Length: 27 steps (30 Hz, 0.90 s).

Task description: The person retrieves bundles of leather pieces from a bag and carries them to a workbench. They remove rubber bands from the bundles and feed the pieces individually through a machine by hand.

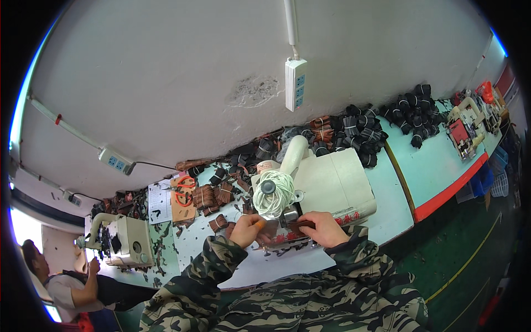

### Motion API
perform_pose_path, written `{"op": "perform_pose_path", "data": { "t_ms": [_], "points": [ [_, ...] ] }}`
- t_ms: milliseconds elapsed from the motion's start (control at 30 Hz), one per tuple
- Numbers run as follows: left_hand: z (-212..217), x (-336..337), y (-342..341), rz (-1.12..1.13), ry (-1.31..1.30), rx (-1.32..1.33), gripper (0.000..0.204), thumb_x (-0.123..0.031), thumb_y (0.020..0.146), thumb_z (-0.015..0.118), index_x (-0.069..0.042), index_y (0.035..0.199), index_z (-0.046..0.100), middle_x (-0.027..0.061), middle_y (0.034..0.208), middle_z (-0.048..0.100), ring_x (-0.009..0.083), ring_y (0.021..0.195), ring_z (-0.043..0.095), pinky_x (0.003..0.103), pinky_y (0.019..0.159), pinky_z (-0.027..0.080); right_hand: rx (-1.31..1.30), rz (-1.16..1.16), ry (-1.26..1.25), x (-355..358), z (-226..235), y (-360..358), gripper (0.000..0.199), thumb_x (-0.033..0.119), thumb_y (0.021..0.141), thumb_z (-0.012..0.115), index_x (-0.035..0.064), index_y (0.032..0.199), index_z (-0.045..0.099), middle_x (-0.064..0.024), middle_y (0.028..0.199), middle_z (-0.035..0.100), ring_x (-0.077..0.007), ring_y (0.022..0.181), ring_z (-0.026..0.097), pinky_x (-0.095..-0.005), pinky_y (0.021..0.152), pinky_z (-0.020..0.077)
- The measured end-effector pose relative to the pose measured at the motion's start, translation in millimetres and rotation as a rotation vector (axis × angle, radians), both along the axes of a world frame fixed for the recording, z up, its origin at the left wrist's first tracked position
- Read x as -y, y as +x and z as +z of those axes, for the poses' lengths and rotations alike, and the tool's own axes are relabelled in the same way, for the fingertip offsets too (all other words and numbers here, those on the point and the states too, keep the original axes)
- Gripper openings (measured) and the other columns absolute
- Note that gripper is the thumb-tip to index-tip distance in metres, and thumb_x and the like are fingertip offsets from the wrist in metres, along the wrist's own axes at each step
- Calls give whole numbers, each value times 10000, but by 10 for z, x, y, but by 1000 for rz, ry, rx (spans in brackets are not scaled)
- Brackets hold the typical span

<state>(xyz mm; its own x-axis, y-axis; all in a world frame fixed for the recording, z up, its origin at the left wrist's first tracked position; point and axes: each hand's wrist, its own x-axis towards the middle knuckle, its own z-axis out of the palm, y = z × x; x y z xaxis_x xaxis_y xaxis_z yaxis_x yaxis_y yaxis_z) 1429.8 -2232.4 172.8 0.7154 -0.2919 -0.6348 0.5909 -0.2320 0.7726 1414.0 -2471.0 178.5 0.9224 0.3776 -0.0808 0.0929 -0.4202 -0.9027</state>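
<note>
A cream bench machine with a curved arm stands in front of me on the table. A coil of white cord hangs at its head, around a dark round knob. My right hand is closed at the machine's front edge, its thumb and fingers pinching a dark brown strip. My left hand, with an orange band on one finger, is closed just left of the machine's working parts. What its fingertips hold is too small to tell. Tied brown strip bundles lie beyond my left hand.
Orange-handled scissors lie on brown card. Black tied bundles pile along the wall beneath a power strip. Another cream machine stands left, near a seated person. More machinery is at far right, beside blue crates.
</note>
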Motion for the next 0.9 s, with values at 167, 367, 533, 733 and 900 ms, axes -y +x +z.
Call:
{"op": "perform_pose_path", "data": {
  "t_ms": [167, 367, 533, 733, 900],
  "points": [
    [-12, 218, -9, -80, 35, 60, 226, -97, 881, 391, 74, 950, 521, 147, 786, 617, 197, 605, 631, 236, 475, 497, 107, 57, -8, -79, -22, 23, 226, 52, 714, 604, -1, 932, 583, -166, 833, 597, -303, 756, 592, -319, 693, 468],
    [21, 24, -66, 104, -130, 47, 237, -98, 895, 431, 89, 1024, 499, 167, 838, 609, 206, 664, 640, 244, 522, 524, 74, -96, -2, -23, 26, -19, 260, 49, 727, 600, -9, 977, 561, -168, 847, 599, -283, 776, 599, -306, 708, 465],
    [-48, 92, -96, 116, -36, 77, 211, -75, 889, 441, 86, 1015, 490, 161, 862, 603, 212, 705, 642, 247, 550, 531, -32, -20, 72, 2, 40, -26, 227, 64, 715, 606, -6, 929, 580, -167, 825, 594, -291, 761, 596, -317, 683, 470],
    [-96, 262, -91, 73, -82, -1, 228, -112, 884, 447, 60, 1032, 462, 157, 847, 616, 217, 673, 643, 251, 512, 509, 70, -10, 44, -127, -37, -12, 245, 62, 730, 611, -8, 963, 575, -147, 836, 596, -227, 762, 605, -295, 695, 465],
    [-47, 57, -65, 48, -100, 13, 194, -134, 899, 418, 38, 965, 478, 162, 777, 613, 210, 609, 636, 253, 455, 506, 49, -219, 119, 17, -62, -20, 351, 42, 711, 622, -4, 1046, 531, -153, 875, 593, -296, 789, 590, -331, 711, 467]
  ]
}}
